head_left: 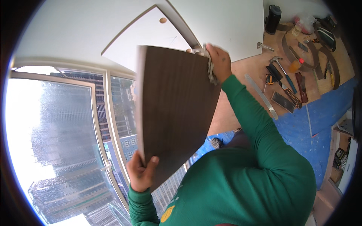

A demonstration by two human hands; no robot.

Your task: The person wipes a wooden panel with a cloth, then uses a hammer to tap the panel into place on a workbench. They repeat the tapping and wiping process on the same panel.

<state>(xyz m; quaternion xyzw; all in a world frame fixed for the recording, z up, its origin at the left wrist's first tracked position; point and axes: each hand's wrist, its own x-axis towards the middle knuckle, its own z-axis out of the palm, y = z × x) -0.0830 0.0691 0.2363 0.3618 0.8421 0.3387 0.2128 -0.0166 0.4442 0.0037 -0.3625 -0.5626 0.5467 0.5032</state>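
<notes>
Dark wood panel (175, 113) held up by both hands.
The left hand (141, 173) gripped the panel's lower corner; the right hand (218, 62) clasped its top corner and a cloth (209, 66), beside the hammer (281, 67).

Tall bright metal-framed window (56, 143) showing high-rise towers, white wall (75, 30), bare plywood floor (245, 67), blue floor covering (324, 109), daylight flooding in

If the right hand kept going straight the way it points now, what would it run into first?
The right hand grips the top corner of the brown wooden panel and points up toward the white cabinet panel. That white panel looks first in line, though depth is hard to judge.
</notes>
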